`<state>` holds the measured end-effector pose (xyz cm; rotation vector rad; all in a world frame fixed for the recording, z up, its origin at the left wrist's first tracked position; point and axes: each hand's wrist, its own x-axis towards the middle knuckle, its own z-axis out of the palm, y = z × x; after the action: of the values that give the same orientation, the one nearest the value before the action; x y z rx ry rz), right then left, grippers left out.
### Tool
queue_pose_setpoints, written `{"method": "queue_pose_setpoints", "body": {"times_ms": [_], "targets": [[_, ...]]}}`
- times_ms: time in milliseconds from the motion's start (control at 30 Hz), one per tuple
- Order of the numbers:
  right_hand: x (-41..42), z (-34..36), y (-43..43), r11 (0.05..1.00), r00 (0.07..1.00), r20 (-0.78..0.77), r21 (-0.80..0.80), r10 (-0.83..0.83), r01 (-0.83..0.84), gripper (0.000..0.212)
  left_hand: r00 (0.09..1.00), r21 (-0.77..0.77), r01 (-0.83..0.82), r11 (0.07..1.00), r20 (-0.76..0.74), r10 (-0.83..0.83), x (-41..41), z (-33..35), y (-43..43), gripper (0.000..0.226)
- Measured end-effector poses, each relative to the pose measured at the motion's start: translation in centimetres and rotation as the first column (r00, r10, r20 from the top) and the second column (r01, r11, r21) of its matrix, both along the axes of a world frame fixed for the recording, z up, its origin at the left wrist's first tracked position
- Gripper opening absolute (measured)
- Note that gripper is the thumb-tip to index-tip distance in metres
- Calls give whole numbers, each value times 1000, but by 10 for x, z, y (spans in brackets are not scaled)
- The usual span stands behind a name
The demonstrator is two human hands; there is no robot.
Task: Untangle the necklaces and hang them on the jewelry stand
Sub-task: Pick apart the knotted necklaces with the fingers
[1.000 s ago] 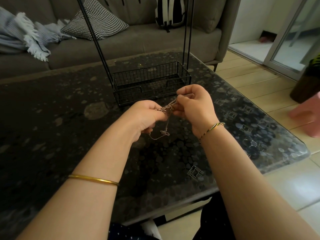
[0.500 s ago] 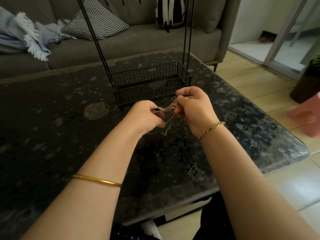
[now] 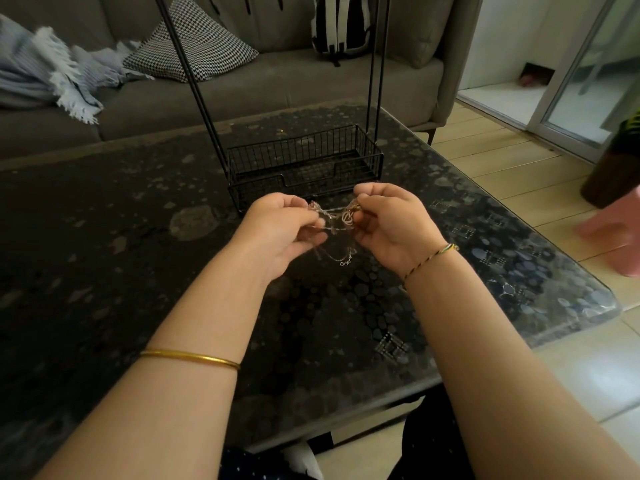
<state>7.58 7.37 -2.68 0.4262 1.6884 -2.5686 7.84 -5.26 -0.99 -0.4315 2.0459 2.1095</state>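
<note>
A tangle of thin necklaces (image 3: 337, 216) is stretched between my two hands above the dark table (image 3: 104, 254). My left hand (image 3: 282, 230) pinches its left end and my right hand (image 3: 388, 221) pinches the right end, where small rings bunch up. A loop of chain with a clasp hangs down below the hands. Just behind them stands the black wire jewelry stand (image 3: 304, 164), with a basket base and tall thin uprights that run out of the top of the view. Nothing hangs on the part of it that I can see.
A grey sofa (image 3: 242, 88) lies behind the table with a checked cushion (image 3: 194, 46), a blue fringed blanket (image 3: 52, 74) and a black-and-white bag (image 3: 341, 26). The table's right edge drops to a tiled floor. A pink object (image 3: 616, 226) stands at the far right.
My hands have moved apart and the tangle is now pulled out wider between them. The hanging loop has swung a little to the right.
</note>
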Motion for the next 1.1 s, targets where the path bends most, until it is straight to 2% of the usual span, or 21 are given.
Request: {"method": "queue_pose_setpoints", "body": {"times_ms": [67, 133, 167, 267, 367, 500, 633, 733, 767, 800, 867, 900, 1000, 1100], "targets": [[1, 1, -1, 999, 1000, 16, -41, -7, 7, 22, 998, 145, -63, 987, 11, 62, 0, 2, 2, 19], [2, 1, -1, 996, 999, 44, -85, -12, 16, 21, 995, 184, -99, 978, 35, 94, 0, 5, 1, 16], [2, 1, 0, 992, 998, 62, -121, -16, 23, 20, 995, 145, -95, 985, 41, 90, 1, 5, 1, 14], [1, 2, 2, 968, 991, 128, -243, -30, 60, 16, 1000, -137, -26, 990, 6, 27, 1, 2, -1, 6], [1, 4, 4, 928, 985, 171, -363, -21, 83, 10, 996, -373, 24, 927, -70, -54, 0, -2, -2, 5], [1, 4, 3, 935, 991, 133, -348, -22, 67, 27, 980, -560, 64, 826, -122, -158, 0, -6, 0, 18], [3, 2, 2, 983, 997, 49, -168, -61, 68, 28, 976, -618, 77, 782, -115, -187, -2, -10, 0, 26], [3, -3, 1, 988, 996, -61, 142, -57, 65, 29, 976, -607, 67, 792, -126, -180, -5, -11, 2, 27], [3, -4, 1, 951, 994, -102, 301, -37, 66, 30, 977, -610, 69, 789, -120, -178, -5, -11, 2, 28], [2, -6, 2, 874, 990, -142, 480, -9, 77, 32, 979, -613, 72, 787, -108, -173, -6, -12, 2, 29], [0, -7, 2, 647, 977, -192, 757, 94, 86, 37, 986, -585, 74, 808, -79, -147, -6, -11, 1, 31], [0, -7, 2, 561, 970, -183, 825, 159, 64, 37, 990, -556, 67, 828, -69, -127, -6, -10, 0, 32], [1, -9, -2, 412, 945, -154, 911, 288, 23, 26, 997, -479, 45, 877, -40, -73, -5, -8, -2, 31], [2, -9, -6, 367, 938, -178, 928, 299, 60, 24, 998, -488, 40, 872, -16, -55, -6, -9, -1, 27]]}}
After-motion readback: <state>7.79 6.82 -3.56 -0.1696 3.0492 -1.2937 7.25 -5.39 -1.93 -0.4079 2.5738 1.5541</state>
